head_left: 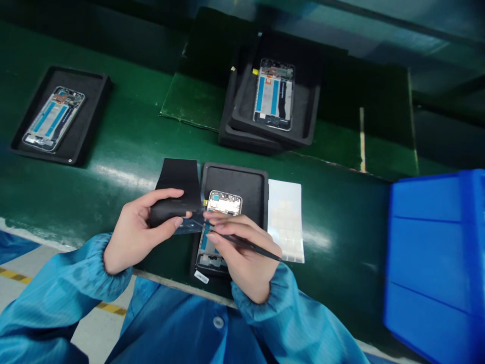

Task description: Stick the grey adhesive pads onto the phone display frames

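Phones: three bare ones, each lying in a tray: the left phone point(53, 119), the near phone point(224, 203) under my hands, and the back phone point(273, 94).
Trays: four black ones: the left tray point(91, 91), the near tray point(235, 177), and two in the back stack point(305, 121).
Single items: one black sheet point(180, 184), one pair of tweezers point(257, 248), one white sheet point(286, 202), one blue bin point(435, 253).
Left hand point(138, 232): thumb and fingers are pinched closed on the near end of the black sheet.
Right hand point(248, 263): closed on the tweezers like a pen, with the tips pointing left, just beside my left fingertips.
Edges: the green table point(125, 156) ends under my wrists, and the near tray reaches almost to that edge.
Open room: there is bare green between the left tray and my left hand, and again between the white sheet and the blue bin.
Black sheet: matte and rectangular, lying just beside the near tray's left wall.
Near phone: silver rim with blue parts inside. Its top end shows, and my right hand hides the lower half.
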